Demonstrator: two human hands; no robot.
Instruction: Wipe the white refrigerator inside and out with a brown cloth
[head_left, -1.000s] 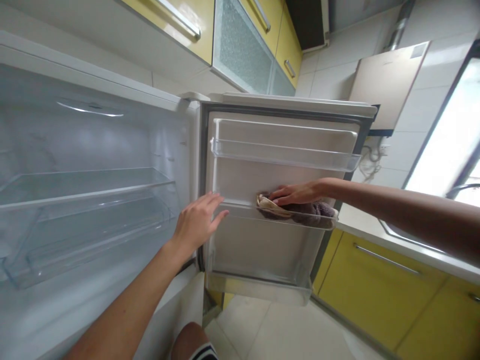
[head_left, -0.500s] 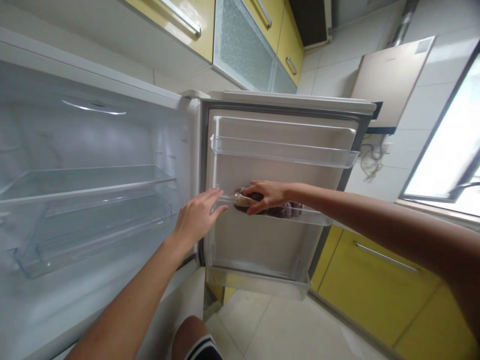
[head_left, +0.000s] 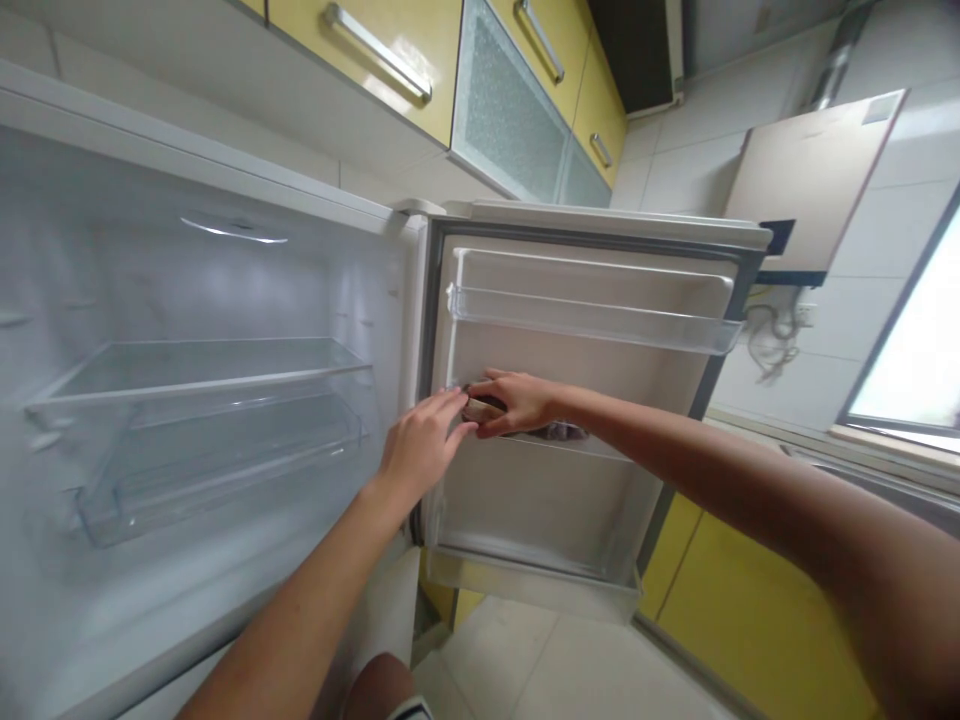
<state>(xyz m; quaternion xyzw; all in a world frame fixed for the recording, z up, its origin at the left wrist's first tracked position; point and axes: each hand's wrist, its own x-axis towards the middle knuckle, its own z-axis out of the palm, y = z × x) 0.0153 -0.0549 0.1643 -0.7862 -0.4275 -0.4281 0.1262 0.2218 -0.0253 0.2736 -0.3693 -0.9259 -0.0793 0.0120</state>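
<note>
A soft-looking, dark brown and purplish bundle (head_left: 564, 431) with a pale end lies in the middle shelf (head_left: 600, 446) of the open fridge door. I cannot make out its exact kind. From above, my right hand (head_left: 521, 402) curls its fingers and thumb around the pale-ended part and hides much of it. My left hand (head_left: 421, 440) is at the bundle's left end, fingers stretched and thumb apart. Its fingertips are very close to the bundle and to my right hand; whether they touch is unclear.
The fridge compartment at left has a glass shelf (head_left: 225, 372) and a clear drawer (head_left: 240, 465). Other clear door shelves sit above (head_left: 592, 318) and below (head_left: 532, 585). Yellow cabinets (head_left: 390, 60) hang overhead. A water heater (head_left: 817, 180) and a window (head_left: 911, 340) are at right.
My left hand has moved right, closing the gap to the bundle's end and my right hand. The right hand still grips the bundle. The view has shifted slightly.
</note>
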